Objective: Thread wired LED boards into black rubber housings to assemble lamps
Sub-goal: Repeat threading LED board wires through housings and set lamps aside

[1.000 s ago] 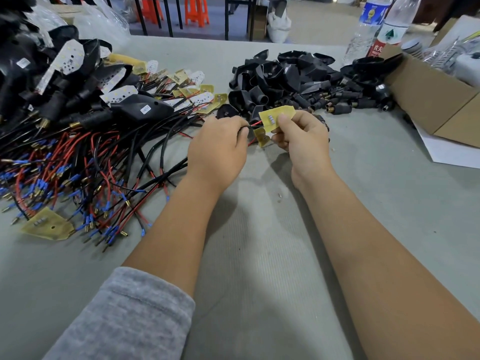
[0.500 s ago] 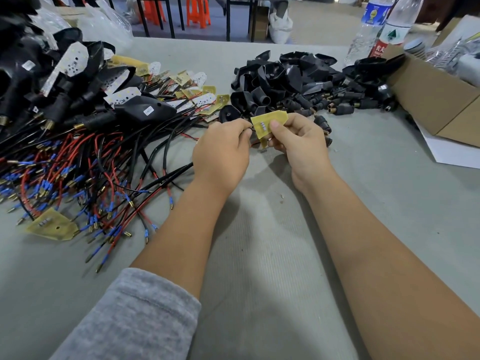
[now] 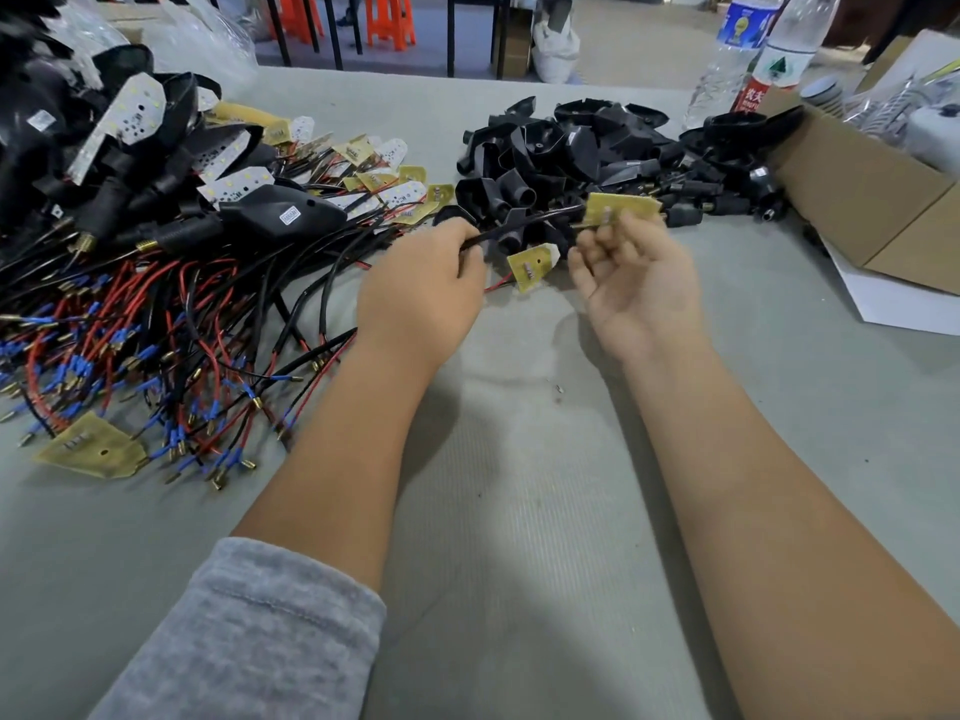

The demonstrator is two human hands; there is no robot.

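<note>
The left hand (image 3: 421,298) lay knuckles up over the grey bench (image 3: 519,511), its fingers curled round a black wire (image 3: 524,223) that ran up and to the right from it. At the far end of that wire sat a yellow LED board (image 3: 621,207), held up off the bench just beyond the right hand's fingertips (image 3: 631,223). The right hand (image 3: 636,288) was turned palm up with its fingers loosely bent; the blur there made it hard to tell whether they pinched the board's lower edge or only touched it. Between the two hands, lower down, a second yellow board (image 3: 532,265) rested on the bench with a red wire (image 3: 496,287) trailing from it toward the left hand.

Just beyond both hands lay a heap of black rubber housings (image 3: 571,148). To the left of the left hand spread a tangle of red and black wires (image 3: 156,330) tipped with blue sleeves and brass ends, and beyond that a pile of finished lamps (image 3: 104,148) with white LED faces. A loose yellow board (image 3: 91,452) lay at the near edge of the tangle. To the right of the right hand stood a cardboard box (image 3: 857,200), with two plastic bottles (image 3: 748,49) behind it.
</note>
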